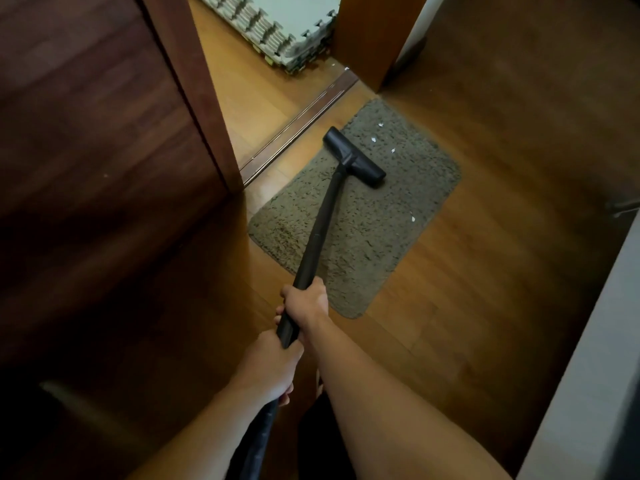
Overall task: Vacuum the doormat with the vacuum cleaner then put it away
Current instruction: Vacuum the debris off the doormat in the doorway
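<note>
So: right hand (pixel 304 301) ahead, left hand (pixel 273 367) behind, both clamped on the long black vacuum wand (pixel 323 223). It points to 1 o'clock, with its flat black nozzle (pixel 353 157) on the shaggy grey-brown doormat (pixel 381 220) and white paper scraps (pixel 374 139) just beyond.

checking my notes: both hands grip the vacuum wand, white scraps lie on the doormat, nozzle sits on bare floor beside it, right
No: the head view shows the nozzle resting on the doormat, not bare floor. The left hand and right hand do grip the wand, and white scraps do lie on the mat.
</note>
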A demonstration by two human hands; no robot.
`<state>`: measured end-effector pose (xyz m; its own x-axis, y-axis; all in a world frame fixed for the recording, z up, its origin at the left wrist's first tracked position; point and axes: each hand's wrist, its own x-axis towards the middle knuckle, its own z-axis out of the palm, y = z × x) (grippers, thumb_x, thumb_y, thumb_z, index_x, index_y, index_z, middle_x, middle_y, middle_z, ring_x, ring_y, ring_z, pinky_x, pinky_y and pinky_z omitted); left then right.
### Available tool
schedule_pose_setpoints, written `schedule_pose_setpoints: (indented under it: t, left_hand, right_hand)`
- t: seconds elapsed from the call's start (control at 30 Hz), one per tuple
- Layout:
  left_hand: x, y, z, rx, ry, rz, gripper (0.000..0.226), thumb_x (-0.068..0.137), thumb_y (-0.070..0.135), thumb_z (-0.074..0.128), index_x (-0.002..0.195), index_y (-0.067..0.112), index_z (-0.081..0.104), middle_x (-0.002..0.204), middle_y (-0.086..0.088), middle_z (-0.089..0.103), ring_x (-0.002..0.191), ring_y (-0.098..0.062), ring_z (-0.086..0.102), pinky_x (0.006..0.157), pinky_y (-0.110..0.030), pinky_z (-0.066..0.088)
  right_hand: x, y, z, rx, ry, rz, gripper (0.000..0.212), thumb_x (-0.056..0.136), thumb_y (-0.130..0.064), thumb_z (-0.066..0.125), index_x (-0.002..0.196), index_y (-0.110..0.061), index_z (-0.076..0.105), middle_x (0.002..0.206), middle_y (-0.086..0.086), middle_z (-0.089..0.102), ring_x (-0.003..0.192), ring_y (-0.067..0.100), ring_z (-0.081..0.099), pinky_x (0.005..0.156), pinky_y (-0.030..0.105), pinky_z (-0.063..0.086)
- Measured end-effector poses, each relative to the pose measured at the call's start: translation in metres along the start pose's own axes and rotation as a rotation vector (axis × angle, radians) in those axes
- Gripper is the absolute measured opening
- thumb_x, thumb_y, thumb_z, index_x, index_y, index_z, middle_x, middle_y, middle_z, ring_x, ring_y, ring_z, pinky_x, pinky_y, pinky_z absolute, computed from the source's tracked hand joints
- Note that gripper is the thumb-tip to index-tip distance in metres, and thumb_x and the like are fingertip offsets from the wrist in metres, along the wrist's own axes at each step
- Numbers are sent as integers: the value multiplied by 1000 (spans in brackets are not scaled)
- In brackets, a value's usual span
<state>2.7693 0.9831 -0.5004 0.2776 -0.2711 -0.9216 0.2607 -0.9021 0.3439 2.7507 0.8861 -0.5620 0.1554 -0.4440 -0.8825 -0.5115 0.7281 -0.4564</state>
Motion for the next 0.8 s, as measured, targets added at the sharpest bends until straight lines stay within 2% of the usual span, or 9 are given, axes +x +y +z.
schedule_pose_setpoints:
  t: [0.2, 0.43, 0.67, 0.8]
  left_hand:
    - [20, 54, 15, -39, -36, -22, 26, 99, 28, 53, 82, 9, 58, 60, -7, 55, 50, -23, 52, 53, -33, 47]
    - [41, 94, 24, -31, -35, -5, 23, 99, 26, 53, 88, 8, 58, 63, -9, 56, 49, -23, 51, 52, -31, 47]
    - [47, 106, 28, -9, -26, -8, 24, 99, 25, 54, 84, 7, 58, 62, -7, 55, 47, -19, 51, 48, -29, 47]
    - [42, 92, 26, 8, -37, 1, 26, 99, 26, 54, 83, 7, 58, 62, -7, 54, 43, -17, 49, 44, -27, 45]
  right_hand:
    - [33, -41, -23, -20, 20, -2, 29, 97, -8, 60, 119, -15, 42, 88, 13, 55, 52, 17, 56, 45, 27, 52]
    - [63, -73, -40, -29, 41, -26, 29, 97, -7, 59, 119, -15, 42, 91, 13, 56, 49, 16, 55, 44, 26, 51]
    - [75, -78, -43, -48, 73, -37, 31, 97, -11, 62, 118, -17, 41, 96, 18, 60, 53, 19, 60, 51, 31, 55]
    - [65, -68, -40, -27, 79, -31, 31, 98, -11, 61, 120, -16, 41, 90, 13, 57, 53, 18, 58, 50, 30, 54]
